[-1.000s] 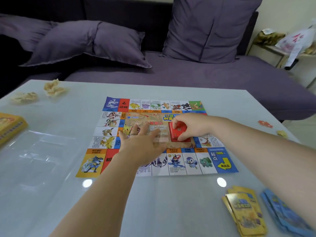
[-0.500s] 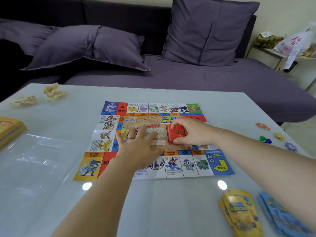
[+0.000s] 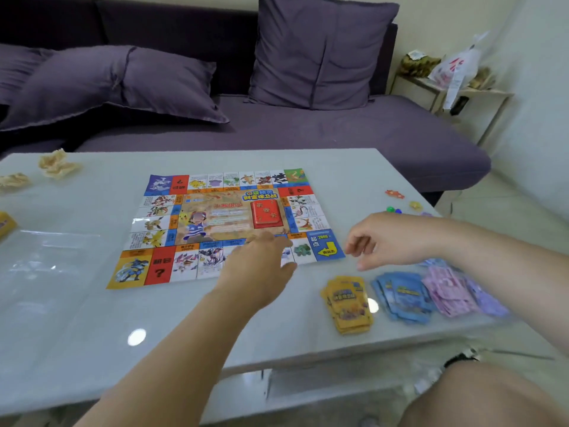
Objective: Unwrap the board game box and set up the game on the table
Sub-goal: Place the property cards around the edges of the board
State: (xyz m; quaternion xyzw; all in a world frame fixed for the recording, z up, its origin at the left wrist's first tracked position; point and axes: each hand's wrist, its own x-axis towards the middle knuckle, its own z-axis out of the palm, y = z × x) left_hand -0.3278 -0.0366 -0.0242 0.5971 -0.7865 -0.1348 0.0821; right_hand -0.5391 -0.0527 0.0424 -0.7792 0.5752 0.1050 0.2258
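Note:
The colourful game board (image 3: 160, 223) lies flat in the middle of the white table (image 3: 92, 334). A red card stack (image 3: 267, 214) sits on the board's centre right, free of both hands. My left hand (image 3: 261, 266) hovers over the board's near edge, fingers extended and empty. My right hand (image 3: 385, 238) hangs just right of the board's blue corner, fingers loosely curled, holding nothing. Below it lie a yellow card pile (image 3: 348, 303), a blue card pile (image 3: 403, 297) and pink and purple paper money (image 3: 452, 291).
Clear wrap (image 3: 46, 266) lies at the left, with the yellow box (image 3: 6, 223) at the table's left edge. Crumpled paper (image 3: 57, 164) sits at the far left. Small coloured tokens (image 3: 397, 201) lie near the right edge. A purple sofa (image 3: 308, 131) stands behind.
My right hand let go of the red card stack, leaving it on the board, and pulled back to the right. My left hand lifted off the board and moved toward the near edge.

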